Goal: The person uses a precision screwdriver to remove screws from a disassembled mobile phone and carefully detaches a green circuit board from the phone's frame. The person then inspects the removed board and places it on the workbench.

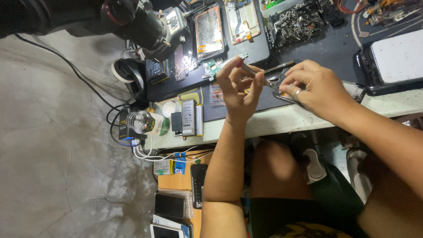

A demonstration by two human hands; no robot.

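Right at the near edge of the dark work mat (317, 44), the left hand (240, 88) pinches a slim metal tool (253, 72) between thumb and fingers, its tip angled down toward an opened phone body (282, 90). The right hand (315, 88) is clamped on that phone body, fingers curled over its upper edge and thumb side pressing it down against the mat; a ring shows on one finger. The phone body lies on the mat's front strip, just beside the pale rim of the desk (282, 121), between the two hands.

Further back on the mat sit two stripped phone frames (209, 31) side by side, and beside them a tray of small metal parts (295, 22). A small green circuit board (213, 68) lies on the mat just beyond the left hand. Off the mat's corner nearest the left hand, a flat battery pack (188, 117) rests on the desk, with a clear-capped bottle (143, 122) lying beside it. A black microscope head (145, 26) hangs over that same end of the mat. At the mat's opposite end lies a white-backed device (396, 59).
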